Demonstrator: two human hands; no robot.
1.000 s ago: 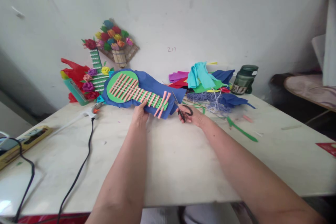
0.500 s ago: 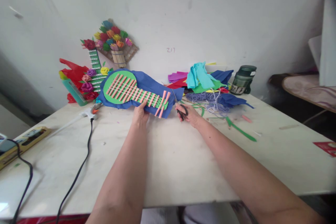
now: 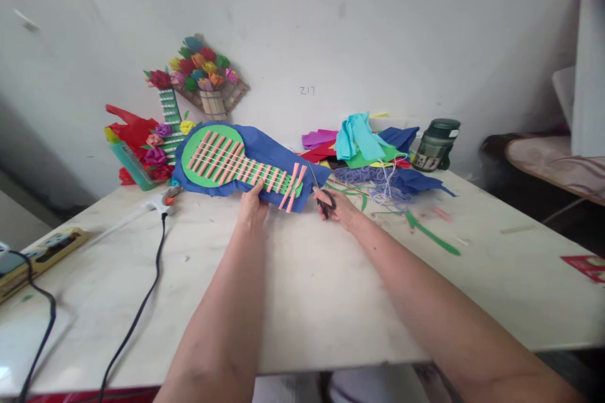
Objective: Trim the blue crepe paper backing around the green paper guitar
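Observation:
My left hand point(image 3: 254, 203) grips the lower edge of a paper pipa-shaped craft point(image 3: 215, 154), thumb on its front and the other fingers hidden behind. The craft has a green face with salmon-coloured strips and white strings, backed by blue crepe paper point(image 3: 269, 143) that sticks out beyond the green outline. In my right hand point(image 3: 336, 206) is a pair of scissors point(image 3: 326, 203) with black handles, held by the loops. Its blades point up and left, at the blue paper's right end beside the craft's neck. Whether the blades touch the paper, I cannot tell.
Coloured crepe paper point(image 3: 362, 138) and purple yarn point(image 3: 362, 175) are heaped at the back right, near a dark green bottle point(image 3: 435, 146). Paper flowers point(image 3: 203, 66) stand at the back left. A glue gun point(image 3: 163, 203) with a black cord and a power strip point(image 3: 45, 255) lie on the left.
The craft's rounded left end has shifted slightly left and up. My right hand and the scissors have moved slightly left, and both holds are unchanged.

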